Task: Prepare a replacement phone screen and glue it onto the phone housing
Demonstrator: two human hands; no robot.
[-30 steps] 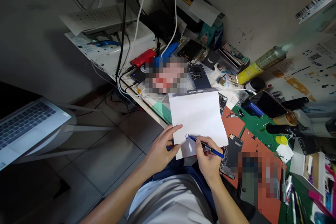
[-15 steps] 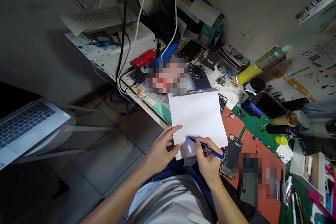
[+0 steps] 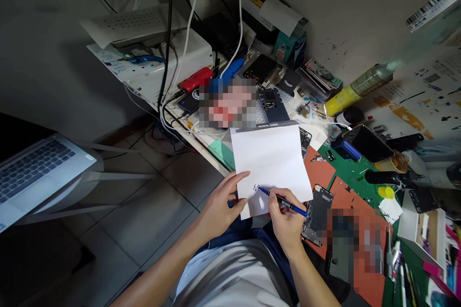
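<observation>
An open laptop (image 3: 39,168) stands left, a yellow bottle (image 3: 355,93) right.

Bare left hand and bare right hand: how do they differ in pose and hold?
The bare left hand lies open at the white paper sheet's left edge, while the bare right hand curls around a slim blue-and-black pen. The left hand steadies no pen; the right hand has the pen's tip at the small handwriting. Both overlap the sheet's lower part.

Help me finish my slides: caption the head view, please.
Left hand on a white sheet, right hand holding a blue pen at the handwriting, a dark phone part nearby.
</observation>
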